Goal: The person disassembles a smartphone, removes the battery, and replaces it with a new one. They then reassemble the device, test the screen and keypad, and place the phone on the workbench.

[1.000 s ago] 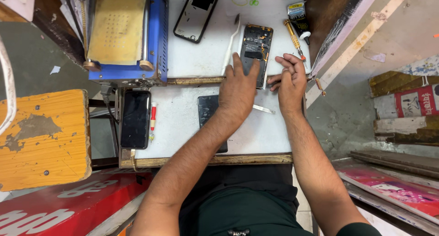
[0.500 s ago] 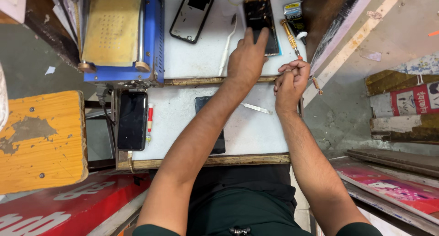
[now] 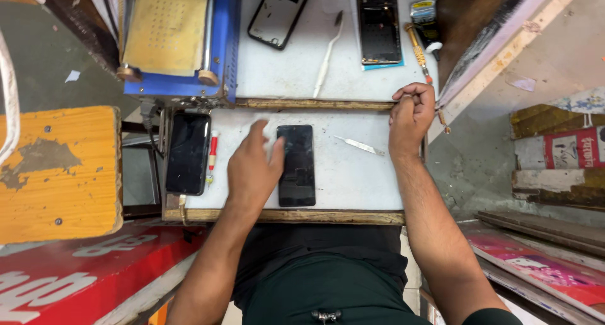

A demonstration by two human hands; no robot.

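On the lower white board lies a dark phone [image 3: 296, 165], the left hand [image 3: 252, 167] spread flat, fingers touching its left edge. Right hand [image 3: 411, 114] is curled shut at the board's far corner; what it pinches I cannot tell. Loose tweezers [image 3: 359, 146] nearby could scratch the glass if swept across. No containers are in sight.

A black phone screen [image 3: 296, 165] lies on the white desk [image 3: 353, 180], beside a red-and-white pen [image 3: 212, 156]. The machine [image 3: 183, 41] is blue with a yellow dotted plate; the stool [image 3: 60, 167] is orange.
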